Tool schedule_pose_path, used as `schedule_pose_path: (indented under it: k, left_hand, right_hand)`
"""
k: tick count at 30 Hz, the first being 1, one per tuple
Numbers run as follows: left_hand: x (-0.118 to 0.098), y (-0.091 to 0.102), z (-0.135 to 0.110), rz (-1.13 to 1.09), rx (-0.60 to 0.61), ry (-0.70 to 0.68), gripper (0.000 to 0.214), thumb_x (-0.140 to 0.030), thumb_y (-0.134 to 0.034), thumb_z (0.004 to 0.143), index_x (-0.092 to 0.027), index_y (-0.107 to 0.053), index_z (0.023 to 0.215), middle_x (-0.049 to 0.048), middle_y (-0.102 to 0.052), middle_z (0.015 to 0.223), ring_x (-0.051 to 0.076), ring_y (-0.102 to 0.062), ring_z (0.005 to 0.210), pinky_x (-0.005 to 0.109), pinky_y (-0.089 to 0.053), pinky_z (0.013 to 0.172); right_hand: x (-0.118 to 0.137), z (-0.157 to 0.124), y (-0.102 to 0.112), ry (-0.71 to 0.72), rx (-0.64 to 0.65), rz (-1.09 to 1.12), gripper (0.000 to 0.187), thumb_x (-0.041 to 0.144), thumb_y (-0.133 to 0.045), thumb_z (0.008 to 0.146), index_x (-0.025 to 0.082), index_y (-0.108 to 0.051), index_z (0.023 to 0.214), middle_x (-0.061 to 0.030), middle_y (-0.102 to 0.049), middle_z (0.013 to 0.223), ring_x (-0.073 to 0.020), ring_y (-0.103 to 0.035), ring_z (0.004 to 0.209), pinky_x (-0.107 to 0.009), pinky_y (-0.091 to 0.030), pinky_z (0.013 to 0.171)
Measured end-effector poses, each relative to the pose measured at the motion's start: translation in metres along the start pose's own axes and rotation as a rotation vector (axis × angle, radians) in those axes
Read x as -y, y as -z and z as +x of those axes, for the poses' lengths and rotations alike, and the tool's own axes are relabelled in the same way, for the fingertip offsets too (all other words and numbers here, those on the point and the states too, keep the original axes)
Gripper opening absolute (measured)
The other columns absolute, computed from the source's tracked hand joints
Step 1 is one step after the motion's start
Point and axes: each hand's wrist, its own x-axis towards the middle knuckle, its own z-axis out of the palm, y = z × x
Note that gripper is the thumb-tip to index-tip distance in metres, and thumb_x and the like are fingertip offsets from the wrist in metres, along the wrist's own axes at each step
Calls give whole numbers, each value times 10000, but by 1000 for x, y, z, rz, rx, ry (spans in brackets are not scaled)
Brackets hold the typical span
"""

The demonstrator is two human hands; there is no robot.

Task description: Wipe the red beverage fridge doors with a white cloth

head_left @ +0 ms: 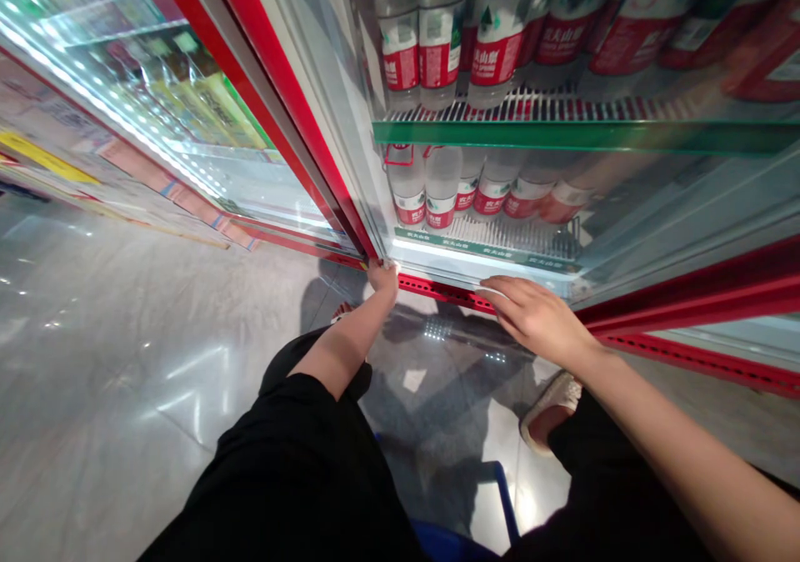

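Observation:
I look down at a red-framed drinks fridge. My left hand [382, 277] reaches down to the bottom corner of the fridge frame [437, 291], fingers curled against it. My right hand [531, 312] lies on the red bottom rail with its fingers stretched out, next to the edge of the glass door [656, 212]. Water bottles with red labels [441, 187] stand on the lowest wire shelf, just behind my hands. More of the same bottles [500, 37] fill the shelf above.
A second glass-fronted fridge [187, 112] with yellow-green packs stands to the left. The grey polished floor [125, 362] spreads out on the left. My dark-trousered legs and a light shoe [553, 403] are below. A blue basket rim [506, 504] shows between my knees.

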Motion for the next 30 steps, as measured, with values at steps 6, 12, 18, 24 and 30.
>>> schedule_pose_path:
  k: [6,12,18,24,30]
  left_hand:
    - [-12,-37,-55,-92,111,-25,202,-117,-853,798,-200,-688,880,-17,-710,877,189,-707,923,309,-565,893]
    - [-33,-15,-44,-219,52,-5,251,-72,-821,727,-209,-619,783,-55,-640,750,142,-624,716,257,-493,731]
    - [-26,13,-10,-202,-47,47,212,-150,-817,848,-179,-691,1016,8,-703,982,172,-669,922,329,-559,883]
    - [-20,-30,-50,-231,154,164,299,-378,-725,1021,-157,-687,1219,68,-727,1169,191,-727,975,378,-649,848]
    - [-32,-54,-73,-334,266,194,292,-14,-841,694,-178,-627,806,-41,-685,735,156,-712,686,284,-593,684]
  right_hand:
    - [-2,2,13,88,-130,-266,607,191,-583,1030,189,-463,1626,-145,-586,1624,-342,-533,1526,-507,-508,1183]
    - [-7,-1,14,80,-79,-253,579,204,-564,1045,185,-480,1618,-131,-571,1639,-334,-552,1509,-495,-505,1183]
    - [-11,-24,18,30,-34,-221,545,205,-541,1051,189,-525,1596,-125,-563,1646,-318,-524,1535,-487,-483,1213]
    - [-17,-33,15,17,-6,-205,505,196,-520,1050,167,-581,1550,-148,-628,1581,-324,-599,1463,-503,-535,1165]
    - [-21,-33,15,27,39,-249,411,208,-515,1061,133,-657,1439,-164,-634,1573,-317,-706,1301,-458,-604,1061]
